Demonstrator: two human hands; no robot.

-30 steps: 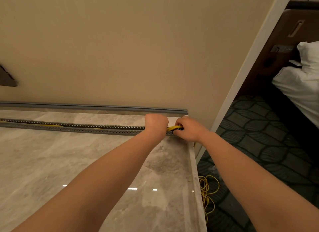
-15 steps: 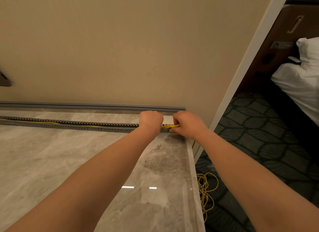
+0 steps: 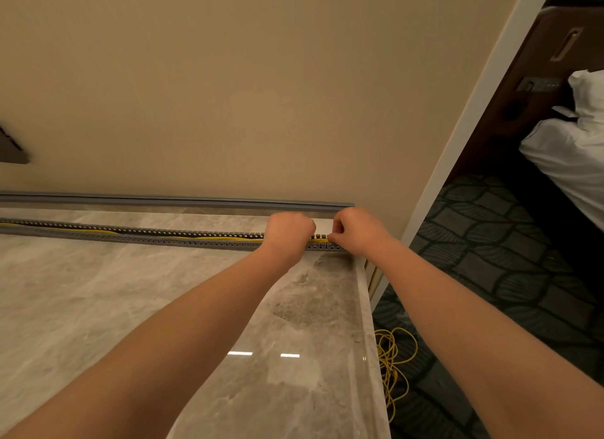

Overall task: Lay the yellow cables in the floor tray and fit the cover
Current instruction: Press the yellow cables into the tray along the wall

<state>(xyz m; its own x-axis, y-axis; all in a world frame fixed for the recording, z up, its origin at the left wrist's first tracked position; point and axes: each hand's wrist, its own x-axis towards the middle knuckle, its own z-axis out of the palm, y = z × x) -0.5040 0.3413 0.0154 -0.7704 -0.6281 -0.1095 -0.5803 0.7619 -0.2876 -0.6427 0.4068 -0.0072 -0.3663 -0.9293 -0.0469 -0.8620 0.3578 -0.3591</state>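
Both hands hide their own fingertips, and the tray's (image 3: 147, 235) left end runs out of frame. One slotted grey tray lies on the marble floor (image 3: 130, 308); one grey cover strip (image 3: 176, 201) rests along the wall. The left hand (image 3: 289, 231) is fisted over the tray; the right hand (image 3: 356, 229) pinches the yellow cables (image 3: 318, 240) at its right end. A loose yellow coil (image 3: 390, 363) lies on the carpet (image 3: 510, 275).

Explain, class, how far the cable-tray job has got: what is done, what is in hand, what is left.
Done: yellow cables already lie along the slotted grey tray. In hand: the left hand and right hand press the cables in at the tray's right end. Left: the grey cover strip lies by the wall, unfitted, and a loose cable coil lies on the carpet.
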